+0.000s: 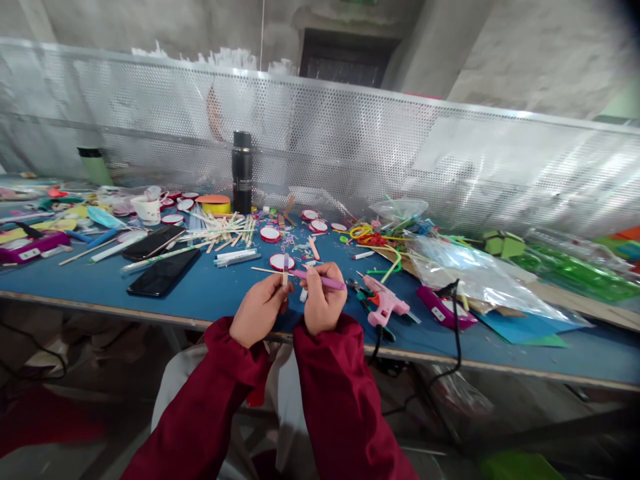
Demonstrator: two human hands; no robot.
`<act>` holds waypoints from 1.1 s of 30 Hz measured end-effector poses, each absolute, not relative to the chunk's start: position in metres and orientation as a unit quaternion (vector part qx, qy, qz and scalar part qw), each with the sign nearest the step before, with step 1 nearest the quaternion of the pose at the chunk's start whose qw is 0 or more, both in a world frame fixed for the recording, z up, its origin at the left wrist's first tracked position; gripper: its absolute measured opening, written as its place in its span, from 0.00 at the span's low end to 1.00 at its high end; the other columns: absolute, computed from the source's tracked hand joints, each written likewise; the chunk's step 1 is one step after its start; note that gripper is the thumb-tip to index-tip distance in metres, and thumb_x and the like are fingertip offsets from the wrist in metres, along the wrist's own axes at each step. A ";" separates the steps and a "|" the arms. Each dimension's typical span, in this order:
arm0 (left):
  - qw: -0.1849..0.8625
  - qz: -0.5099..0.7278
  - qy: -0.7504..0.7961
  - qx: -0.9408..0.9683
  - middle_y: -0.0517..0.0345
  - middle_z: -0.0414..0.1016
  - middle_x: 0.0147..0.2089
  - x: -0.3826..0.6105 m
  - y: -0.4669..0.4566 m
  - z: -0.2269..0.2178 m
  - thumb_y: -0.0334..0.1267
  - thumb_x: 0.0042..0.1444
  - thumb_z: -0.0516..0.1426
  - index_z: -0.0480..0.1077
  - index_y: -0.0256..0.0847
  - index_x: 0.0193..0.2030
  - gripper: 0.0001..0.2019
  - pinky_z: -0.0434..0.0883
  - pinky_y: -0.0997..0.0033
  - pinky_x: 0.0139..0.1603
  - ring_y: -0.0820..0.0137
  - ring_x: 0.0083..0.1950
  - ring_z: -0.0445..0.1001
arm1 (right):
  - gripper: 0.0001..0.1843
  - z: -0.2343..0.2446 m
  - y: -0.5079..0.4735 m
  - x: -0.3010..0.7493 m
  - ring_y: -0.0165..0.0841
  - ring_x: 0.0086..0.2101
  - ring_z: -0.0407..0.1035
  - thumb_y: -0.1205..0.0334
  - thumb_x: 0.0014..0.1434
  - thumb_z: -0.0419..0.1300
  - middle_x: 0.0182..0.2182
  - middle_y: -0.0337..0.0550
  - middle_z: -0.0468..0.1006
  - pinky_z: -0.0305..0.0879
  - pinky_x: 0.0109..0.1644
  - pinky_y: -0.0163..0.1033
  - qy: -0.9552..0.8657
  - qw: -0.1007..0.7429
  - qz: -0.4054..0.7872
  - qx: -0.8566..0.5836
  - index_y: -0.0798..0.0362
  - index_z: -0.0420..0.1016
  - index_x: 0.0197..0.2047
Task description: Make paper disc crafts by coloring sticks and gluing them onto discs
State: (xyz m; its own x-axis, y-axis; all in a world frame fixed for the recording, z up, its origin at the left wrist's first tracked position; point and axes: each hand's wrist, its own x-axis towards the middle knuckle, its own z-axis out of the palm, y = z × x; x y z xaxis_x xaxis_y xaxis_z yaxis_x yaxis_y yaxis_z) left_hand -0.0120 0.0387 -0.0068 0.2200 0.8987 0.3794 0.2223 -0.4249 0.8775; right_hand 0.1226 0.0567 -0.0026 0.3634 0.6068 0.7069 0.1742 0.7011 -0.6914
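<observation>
Between the fingertips of my left hand [261, 308] a small wooden craft stick [285, 272] stands upright, its upper part coloured purple. My right hand [325, 297] is closed round a purple marker pen [331, 283], whose tip points left at the stick. Behind the stick lies a round white disc with a red rim [281, 261]. A thin pale stick [264, 270] lies just left of the hands. Capped white markers [237, 257] rest farther left. Close to the right hand are a pink hot glue gun [385, 300] and dark-and-teal pliers [361, 293].
A black phone [164, 272], a pile of craft sticks [220, 227], a paper cup [148, 209] and a black flask [243, 175] stand or lie left. Rightward are a purple device with a cord [445, 308], plastic bags [480, 267] and pipe cleaners [367, 235]. A perforated metal screen [325, 147] closes the back.
</observation>
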 end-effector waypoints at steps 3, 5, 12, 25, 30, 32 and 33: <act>0.358 0.477 0.401 0.695 0.64 0.68 0.26 -0.012 0.039 -0.007 0.45 0.71 0.50 0.68 0.41 0.41 0.12 0.61 0.70 0.34 0.71 0.29 0.65 | 0.14 -0.003 0.057 0.123 0.31 0.24 0.65 0.58 0.66 0.59 0.21 0.33 0.71 0.61 0.33 0.39 -0.546 0.743 0.149 -0.356 0.50 0.68 0.28; 0.360 0.478 0.399 0.695 0.64 0.68 0.26 -0.012 0.039 -0.007 0.45 0.71 0.50 0.68 0.41 0.41 0.12 0.61 0.70 0.34 0.71 0.28 0.65 | 0.14 -0.003 0.058 0.123 0.31 0.25 0.65 0.57 0.66 0.59 0.22 0.33 0.71 0.61 0.33 0.39 -0.543 0.743 0.145 -0.362 0.50 0.68 0.28; 0.354 0.478 0.403 0.695 0.64 0.68 0.26 -0.011 0.038 -0.004 0.45 0.71 0.50 0.69 0.41 0.41 0.12 0.60 0.70 0.33 0.71 0.28 0.65 | 0.14 -0.001 0.055 0.123 0.32 0.25 0.66 0.57 0.66 0.59 0.22 0.34 0.72 0.61 0.34 0.39 -0.537 0.747 0.129 -0.370 0.50 0.69 0.28; 0.334 0.482 0.401 0.704 0.64 0.68 0.27 -0.011 0.039 -0.006 0.42 0.70 0.50 0.67 0.42 0.39 0.10 0.62 0.70 0.35 0.71 0.29 0.66 | 0.13 0.002 0.051 0.121 0.31 0.26 0.66 0.58 0.66 0.59 0.23 0.34 0.71 0.61 0.33 0.39 -0.565 0.733 0.143 -0.350 0.50 0.69 0.29; 0.324 0.478 0.407 0.708 0.63 0.69 0.27 -0.011 0.038 -0.004 0.44 0.70 0.50 0.67 0.42 0.38 0.12 0.61 0.70 0.36 0.70 0.30 0.66 | 0.14 0.002 0.052 0.121 0.31 0.26 0.66 0.57 0.66 0.58 0.23 0.34 0.71 0.61 0.33 0.39 -0.571 0.726 0.142 -0.357 0.50 0.69 0.28; 0.322 0.476 0.409 0.709 0.63 0.69 0.27 -0.011 0.037 -0.003 0.44 0.70 0.50 0.67 0.42 0.38 0.12 0.61 0.70 0.36 0.70 0.30 0.66 | 0.14 0.001 0.053 0.121 0.32 0.26 0.66 0.56 0.66 0.59 0.23 0.34 0.71 0.62 0.34 0.39 -0.563 0.730 0.143 -0.360 0.50 0.69 0.28; 0.322 0.475 0.409 0.709 0.63 0.69 0.27 -0.012 0.037 -0.002 0.44 0.70 0.50 0.67 0.42 0.38 0.12 0.61 0.70 0.36 0.70 0.30 0.66 | 0.14 0.000 0.054 0.122 0.32 0.26 0.66 0.56 0.66 0.59 0.23 0.34 0.71 0.62 0.34 0.39 -0.558 0.733 0.144 -0.362 0.50 0.69 0.29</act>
